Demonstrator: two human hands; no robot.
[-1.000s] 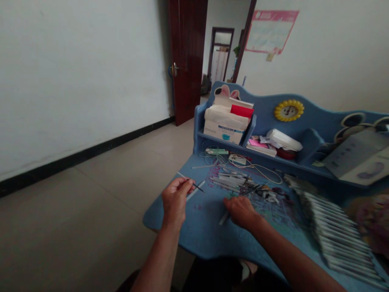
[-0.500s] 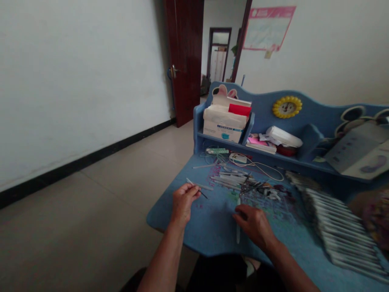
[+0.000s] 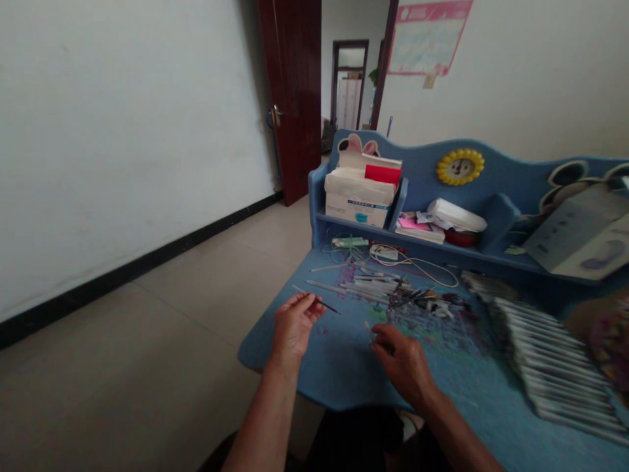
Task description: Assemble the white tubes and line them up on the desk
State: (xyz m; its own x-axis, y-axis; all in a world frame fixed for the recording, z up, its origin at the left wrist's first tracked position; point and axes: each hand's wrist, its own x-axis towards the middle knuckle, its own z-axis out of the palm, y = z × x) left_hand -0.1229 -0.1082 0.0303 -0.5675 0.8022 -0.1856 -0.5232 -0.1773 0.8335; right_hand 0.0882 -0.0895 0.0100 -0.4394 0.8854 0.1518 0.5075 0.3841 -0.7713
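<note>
My left hand point(image 3: 295, 321) is closed in a pinch around a thin pen refill point(image 3: 328, 306), over the left part of the blue desk. The refill's dark end points right, and a pale end shows beyond the fingers on the left. My right hand point(image 3: 400, 357) is curled around a pale pen barrel point(image 3: 367, 326); only a short end sticks out past the fingertips and the rest is hidden. Another pale pen barrel point(image 3: 324, 286) lies just past my left hand. A heap of pale pen barrels point(image 3: 371, 287) and small dark parts point(image 3: 425, 303) spreads farther back.
On the right lies a stack of bundled pale pens point(image 3: 550, 367). Behind the heap are a looped cord point(image 3: 417, 264) and a green-and-white strip point(image 3: 350, 242). The desk's shelf point(image 3: 496, 252) holds a white box point(image 3: 358, 200), papers point(image 3: 417, 229) and a grey box point(image 3: 577, 229).
The pale pen barrel that lay upright in view beneath my right hand is now in its fingers. My left hand has shifted slightly with the refill. The view has turned a little.
</note>
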